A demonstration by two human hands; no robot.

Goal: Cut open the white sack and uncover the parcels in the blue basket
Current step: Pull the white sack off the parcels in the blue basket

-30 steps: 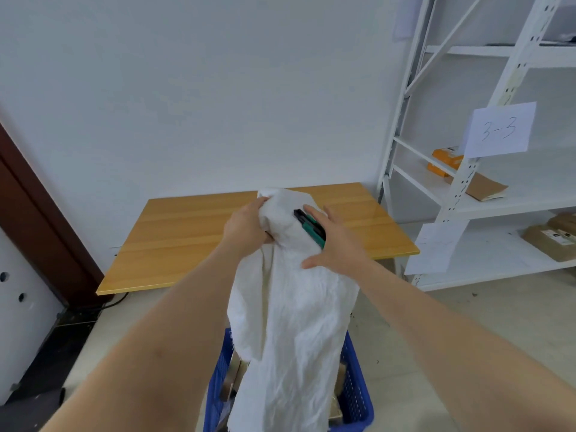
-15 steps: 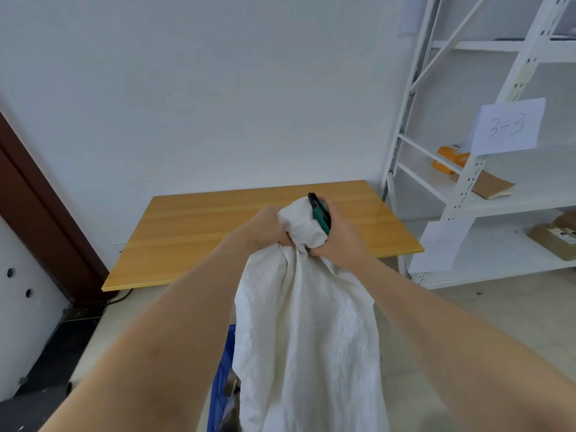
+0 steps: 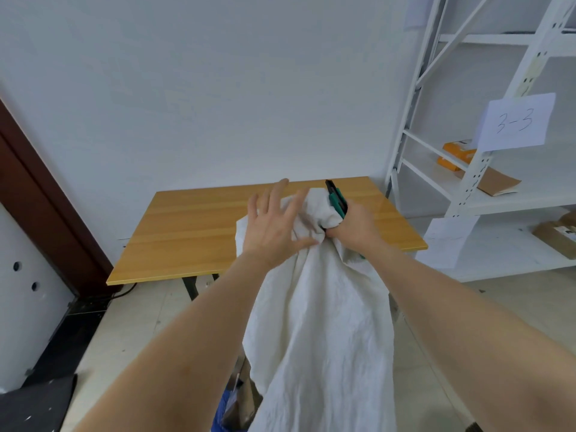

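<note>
Two hands are seen — a left hand point(image 3: 274, 226) and a right hand point(image 3: 353, 224). One white sack point(image 3: 321, 307), one green knife point(image 3: 336, 199) and one wooden table point(image 3: 199, 232) are counted — and one white shelf rack point(image 3: 467, 182).

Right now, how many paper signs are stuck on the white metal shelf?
3: one marked 3-3 on the near upright, a blank sheet lower on the same upright, one at the top, cut off by the frame. Others may be hidden.

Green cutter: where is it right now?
Head view, right of centre: the green cutter is gripped in the right hand together with the bunched top of the white sack, in front of the wooden table.
</note>
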